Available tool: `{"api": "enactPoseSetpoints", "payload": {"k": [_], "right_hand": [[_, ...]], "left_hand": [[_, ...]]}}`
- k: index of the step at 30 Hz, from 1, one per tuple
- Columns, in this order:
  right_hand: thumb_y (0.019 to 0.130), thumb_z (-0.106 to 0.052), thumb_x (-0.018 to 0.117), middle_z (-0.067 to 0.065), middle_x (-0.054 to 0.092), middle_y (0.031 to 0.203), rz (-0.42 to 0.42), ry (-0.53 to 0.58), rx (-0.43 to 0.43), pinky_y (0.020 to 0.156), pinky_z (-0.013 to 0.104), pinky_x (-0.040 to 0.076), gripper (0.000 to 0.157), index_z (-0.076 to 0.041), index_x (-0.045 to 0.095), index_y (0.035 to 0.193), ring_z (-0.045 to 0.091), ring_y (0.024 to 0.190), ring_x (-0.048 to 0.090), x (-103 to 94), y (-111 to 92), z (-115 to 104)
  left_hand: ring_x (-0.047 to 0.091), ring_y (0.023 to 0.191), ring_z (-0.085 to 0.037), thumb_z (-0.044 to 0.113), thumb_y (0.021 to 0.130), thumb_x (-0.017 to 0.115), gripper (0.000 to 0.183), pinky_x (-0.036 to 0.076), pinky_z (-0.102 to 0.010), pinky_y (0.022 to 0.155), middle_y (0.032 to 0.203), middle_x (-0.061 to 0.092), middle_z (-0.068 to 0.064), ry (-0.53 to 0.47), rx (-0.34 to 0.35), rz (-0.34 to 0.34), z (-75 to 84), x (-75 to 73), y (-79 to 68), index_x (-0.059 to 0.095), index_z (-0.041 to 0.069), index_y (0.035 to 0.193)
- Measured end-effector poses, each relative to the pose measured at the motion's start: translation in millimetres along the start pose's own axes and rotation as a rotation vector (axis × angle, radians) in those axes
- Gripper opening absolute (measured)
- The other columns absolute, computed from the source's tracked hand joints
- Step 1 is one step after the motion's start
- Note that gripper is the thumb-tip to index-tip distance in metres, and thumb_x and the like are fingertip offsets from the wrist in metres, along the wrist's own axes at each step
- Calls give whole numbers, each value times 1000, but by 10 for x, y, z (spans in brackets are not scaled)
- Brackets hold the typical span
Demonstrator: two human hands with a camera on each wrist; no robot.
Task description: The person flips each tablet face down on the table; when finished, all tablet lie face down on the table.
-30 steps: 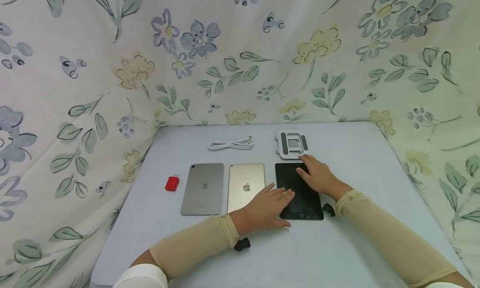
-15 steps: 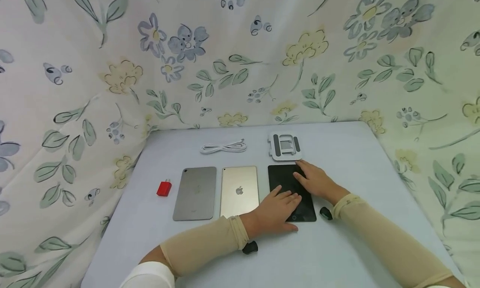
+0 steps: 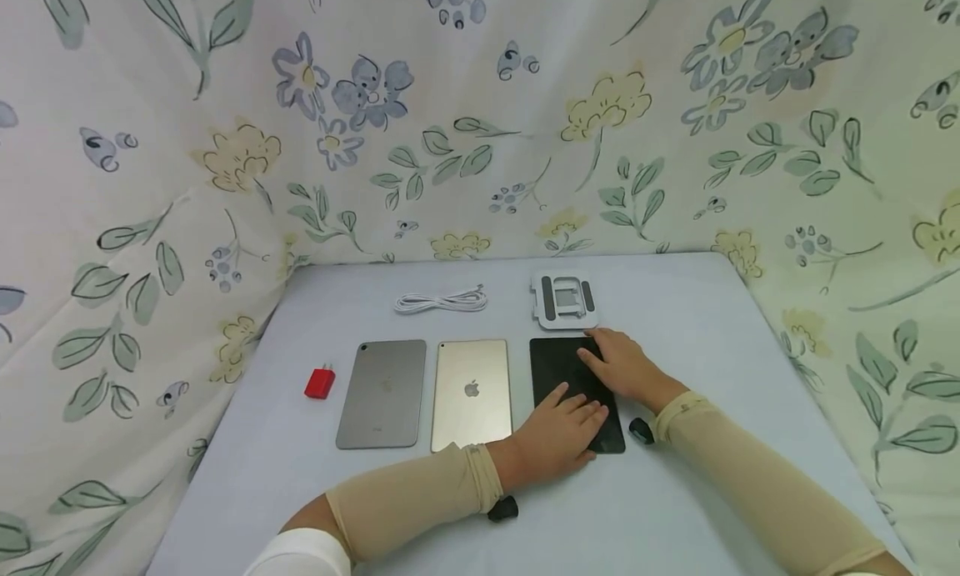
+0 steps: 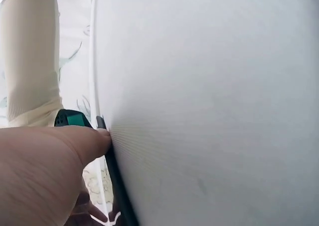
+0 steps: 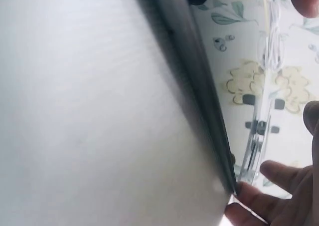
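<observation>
A black tablet (image 3: 551, 368) lies screen up on the white table, its home button end toward me. My left hand (image 3: 553, 438) rests across its lower half, fingers stretched over the screen. In the left wrist view the thumb (image 4: 94, 142) touches the tablet's dark edge (image 4: 117, 178). At the upper right corner is my right hand (image 3: 624, 363), thumb over the screen and fingers reaching past the far edge. The right wrist view shows fingertips (image 5: 244, 192) against the end of the tablet's edge (image 5: 202, 81). Neither hand lifts the tablet.
Left of it lie a gold tablet (image 3: 471, 418) and a grey tablet (image 3: 382, 393), backs up. A red charger plug (image 3: 319, 383) sits farther left. Behind are a coiled white cable (image 3: 442, 301) and a white folded stand (image 3: 550, 301). A floral curtain (image 3: 450, 167) hangs behind the table (image 3: 675, 309).
My left hand has slid right, farther over the black tablet. The right hand has stayed at the upper right corner. The head view has shifted slightly.
</observation>
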State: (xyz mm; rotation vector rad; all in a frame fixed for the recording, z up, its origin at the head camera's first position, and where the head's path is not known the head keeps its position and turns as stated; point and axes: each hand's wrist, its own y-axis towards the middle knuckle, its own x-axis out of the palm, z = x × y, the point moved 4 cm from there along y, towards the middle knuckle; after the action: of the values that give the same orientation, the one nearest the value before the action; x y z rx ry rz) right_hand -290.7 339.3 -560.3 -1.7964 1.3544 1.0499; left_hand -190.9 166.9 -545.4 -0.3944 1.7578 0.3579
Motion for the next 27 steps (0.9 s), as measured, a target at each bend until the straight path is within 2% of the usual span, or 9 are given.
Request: {"api": "enactPoseSetpoints", "payload": {"k": [8, 11, 18, 27], "right_hand": [[112, -48, 51, 33, 49, 151, 31, -35, 29, 110, 75, 34, 67, 7, 51, 150, 58, 137, 45, 12, 20, -48], [112, -49, 50, 34, 49, 149, 29, -29, 52, 108, 76, 34, 67, 6, 50, 150, 58, 135, 46, 12, 22, -44], [113, -47, 49, 33, 50, 146, 42, 11, 79, 109, 75, 36, 64, 5, 49, 149, 54, 135, 49, -90, -45, -41], [114, -48, 45, 30, 55, 138, 70, 36, 70, 105, 73, 38, 63, 5, 49, 148, 48, 127, 55, -310, -64, -97]], "left_hand": [[56, 137, -18, 50, 100, 69, 63, 26, -53, 125, 144, 66, 9, 79, 103, 159, 80, -118, 20, 59, 21, 155], [58, 134, -17, 48, 100, 69, 62, 27, -53, 125, 142, 67, 9, 80, 120, 166, 95, -135, 9, 59, 21, 155], [58, 134, -15, 55, 95, 71, 72, 24, -52, 126, 146, 64, 10, 52, 97, 138, 43, -180, -28, 57, 21, 157], [61, 127, -13, 54, 94, 73, 70, 30, -53, 124, 143, 67, 8, 3, 95, 222, -48, -291, -76, 61, 20, 153]]}}
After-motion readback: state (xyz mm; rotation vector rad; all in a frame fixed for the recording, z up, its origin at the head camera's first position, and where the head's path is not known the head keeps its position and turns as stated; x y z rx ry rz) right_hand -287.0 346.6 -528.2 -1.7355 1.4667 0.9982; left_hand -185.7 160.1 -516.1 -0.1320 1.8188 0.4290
